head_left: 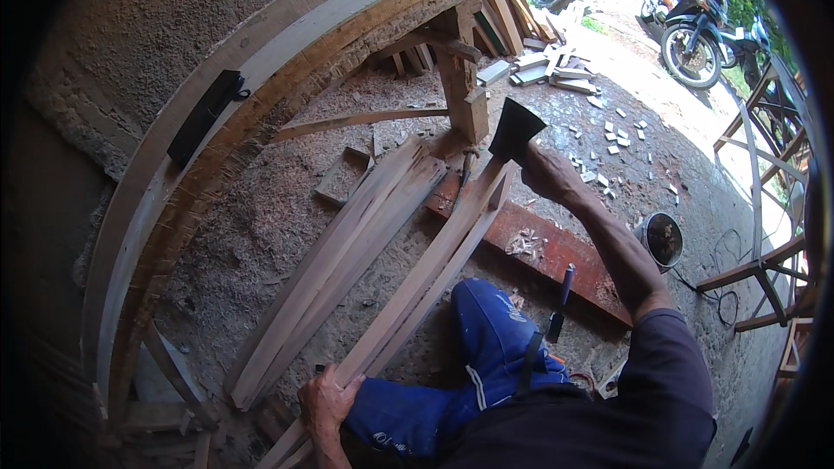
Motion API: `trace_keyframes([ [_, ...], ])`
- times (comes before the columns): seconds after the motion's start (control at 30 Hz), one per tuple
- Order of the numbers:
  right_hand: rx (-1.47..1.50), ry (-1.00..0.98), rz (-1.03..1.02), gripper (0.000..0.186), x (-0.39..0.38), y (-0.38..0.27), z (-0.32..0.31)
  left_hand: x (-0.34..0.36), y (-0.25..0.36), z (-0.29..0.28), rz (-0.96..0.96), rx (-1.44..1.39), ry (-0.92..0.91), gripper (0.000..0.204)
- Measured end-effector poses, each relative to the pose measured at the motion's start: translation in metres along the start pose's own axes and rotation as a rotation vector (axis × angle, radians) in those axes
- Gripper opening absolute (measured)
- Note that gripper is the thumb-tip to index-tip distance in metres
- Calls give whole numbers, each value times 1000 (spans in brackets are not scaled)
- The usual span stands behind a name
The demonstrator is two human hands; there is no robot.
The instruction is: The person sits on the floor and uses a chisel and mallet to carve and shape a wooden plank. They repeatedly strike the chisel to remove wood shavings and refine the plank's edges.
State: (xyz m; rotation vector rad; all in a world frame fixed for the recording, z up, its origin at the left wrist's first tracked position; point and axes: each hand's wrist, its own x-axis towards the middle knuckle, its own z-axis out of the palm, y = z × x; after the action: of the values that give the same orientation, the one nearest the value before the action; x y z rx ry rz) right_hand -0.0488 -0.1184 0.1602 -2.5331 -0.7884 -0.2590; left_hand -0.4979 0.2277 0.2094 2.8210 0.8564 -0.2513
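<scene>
Far left of the red board (569, 262): curved wooden beam (261, 52), above a floor (261, 191) strewn with shavings. Nearer: planks (334, 269), side by side. Left hand (328, 401): clenched round one slender timber (415, 282) (upper part crossing the board's left end). Right hand (549, 174), beyond board: fingers wrapped tight, holding dark-bladed hatchet (514, 130). Right of board: pail (665, 239); beyond, motorcycle (692, 45); far right, wooden frame (756, 265).

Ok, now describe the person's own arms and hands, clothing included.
The left hand and right hand are both ungloved. A loose, dark short sleeve covers the right upper arm, ending near the elbow; the right forearm is bare. No left sleeve can be made out.
</scene>
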Motion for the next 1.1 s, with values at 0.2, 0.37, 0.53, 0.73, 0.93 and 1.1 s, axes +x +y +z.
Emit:
trace_keyframes([
  [0.2,791,223,822,22,-100,25,96,-5,-14,28,-18,-12,-107,58],
  [0.37,638,-121,1057,35,-161,43,168,-16,-2,17,-86,2,-145,56],
  [0.53,437,-250,920,48,-189,62,211,-35,-16,34,17,37,-3,40],
  [0.73,182,-340,840,55,-194,67,230,-43,-1,38,58,71,89,36],
  [0.93,278,-349,270,43,-178,10,173,-50,-4,44,87,-35,218,42],
  [1.1,950,-710,-14,83,-151,-106,117,-48,-12,53,-124,38,786,57],
])
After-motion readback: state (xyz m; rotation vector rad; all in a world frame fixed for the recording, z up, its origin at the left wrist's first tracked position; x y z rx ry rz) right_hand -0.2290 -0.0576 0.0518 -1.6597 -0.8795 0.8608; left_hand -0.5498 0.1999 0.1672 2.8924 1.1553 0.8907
